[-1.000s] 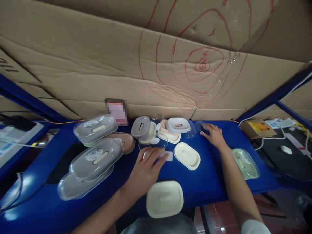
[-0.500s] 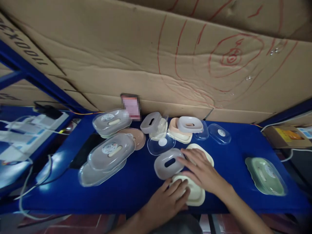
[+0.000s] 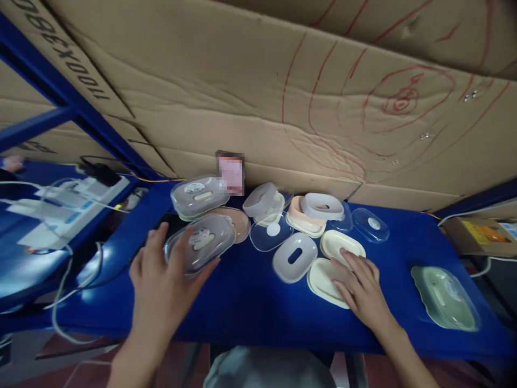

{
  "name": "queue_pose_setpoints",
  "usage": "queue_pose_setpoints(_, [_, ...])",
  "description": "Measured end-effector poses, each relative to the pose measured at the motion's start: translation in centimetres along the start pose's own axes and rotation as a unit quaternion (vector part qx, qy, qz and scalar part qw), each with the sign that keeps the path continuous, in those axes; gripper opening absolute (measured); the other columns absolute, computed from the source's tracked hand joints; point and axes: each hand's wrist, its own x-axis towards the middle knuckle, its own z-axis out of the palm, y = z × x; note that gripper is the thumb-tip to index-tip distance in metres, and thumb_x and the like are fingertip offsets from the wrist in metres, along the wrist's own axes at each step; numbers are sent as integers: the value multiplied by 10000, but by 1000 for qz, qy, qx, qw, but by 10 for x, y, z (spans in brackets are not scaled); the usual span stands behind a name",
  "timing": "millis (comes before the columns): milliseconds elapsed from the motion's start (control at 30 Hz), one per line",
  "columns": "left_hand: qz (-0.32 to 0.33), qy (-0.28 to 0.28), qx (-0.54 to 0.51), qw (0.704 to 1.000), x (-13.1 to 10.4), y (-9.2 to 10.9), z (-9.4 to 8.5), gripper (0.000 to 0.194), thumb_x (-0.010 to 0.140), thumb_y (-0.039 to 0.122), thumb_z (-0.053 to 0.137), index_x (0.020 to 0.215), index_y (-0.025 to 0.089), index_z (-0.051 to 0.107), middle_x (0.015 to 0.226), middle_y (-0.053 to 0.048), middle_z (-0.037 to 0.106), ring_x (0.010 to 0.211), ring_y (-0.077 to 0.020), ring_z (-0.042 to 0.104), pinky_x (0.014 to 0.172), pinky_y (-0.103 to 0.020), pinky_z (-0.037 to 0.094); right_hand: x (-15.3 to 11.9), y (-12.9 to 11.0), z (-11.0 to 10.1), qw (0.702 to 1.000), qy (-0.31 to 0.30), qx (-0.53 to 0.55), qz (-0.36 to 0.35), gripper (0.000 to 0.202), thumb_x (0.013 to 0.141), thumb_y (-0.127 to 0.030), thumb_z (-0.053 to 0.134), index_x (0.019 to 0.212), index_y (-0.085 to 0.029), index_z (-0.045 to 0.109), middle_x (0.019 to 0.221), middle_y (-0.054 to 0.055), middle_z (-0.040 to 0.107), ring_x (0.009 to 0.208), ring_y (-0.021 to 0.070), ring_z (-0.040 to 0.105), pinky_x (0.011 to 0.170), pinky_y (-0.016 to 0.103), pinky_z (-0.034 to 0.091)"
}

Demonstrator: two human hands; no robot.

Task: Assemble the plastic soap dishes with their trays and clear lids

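Note:
My left hand point(image 3: 161, 275) is at the left side with fingers and thumb spread around the near end of a greyish oval box with a clear lid point(image 3: 204, 242); whether it grips the box is hard to see. Fingers stretched, my right hand point(image 3: 363, 293) lies over a cream oval tray point(image 3: 325, 280), its fingertips reaching toward a second cream oval piece point(image 3: 337, 242). Left of these lies a pale grey oval shell with a slot point(image 3: 302, 258). Behind the left hand's box is a pinkish-brown oval piece point(image 3: 238, 223), with another lidded grey box point(image 3: 197, 196) farther back.
Clear lids point(image 3: 266, 237) point(image 3: 369, 223), a tilted grey shell point(image 3: 260, 199) and a peach box point(image 3: 302, 213) sit along the back. A green lidded box point(image 3: 450, 296) is at right. A power strip with cables point(image 3: 76, 210) lies left; cardboard point(image 3: 202, 97) walls the back.
My left hand has left the cream tray and moved left to the grey lidded box. My right hand has drawn back over the cream pieces. The view has shifted slightly.

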Motion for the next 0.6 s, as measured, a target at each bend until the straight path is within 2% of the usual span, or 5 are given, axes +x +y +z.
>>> queue_pose_setpoints(100, [55,-26,-84,995,7,-8,1,596,961,408,763,1494,255,545,1551,-172,540,1387,-421,590,1118,-627,528,46,-25,-7,996,-13,61,-71,657,1047,-325,646,1654,-364,397,1616,145,541,1484,369,527,1168,615,453])
queue_pose_setpoints(233, [172,-65,-200,963,9,41,15,567,955,351,781,1460,257,540,1530,-160,552,1450,-360,543,1179,-564,506,109,-46,-10,978,-52,143,-143,725,1013,-467,704,1651,-284,412,1750,170,317,1628,363,297,1285,624,332])
queue_pose_setpoints(367, [230,-91,-245,937,31,82,51,671,961,349,772,1548,263,460,1621,-188,465,1550,-366,435,1218,-574,460,142,-17,-10,964,-120,210,-113,730,991,-471,740,1637,-304,442,1743,146,347,1610,307,355,1276,530,383])
queue_pose_setpoints(467, [237,-112,-238,935,49,92,82,775,968,363,759,1626,258,362,1714,-223,328,1574,-384,406,1191,-556,486,153,15,-14,956,-133,248,-77,652,1014,-484,710,1606,-325,487,1677,126,468,1557,285,451,1266,529,395])
queue_pose_setpoints(600, [278,-108,-190,935,48,98,107,695,1017,249,661,1647,239,366,1734,-241,303,1575,-395,406,1175,-550,489,159,39,-15,958,-96,265,-49,500,1059,-457,637,1535,-314,572,1592,105,575,1513,274,507,1228,519,446])
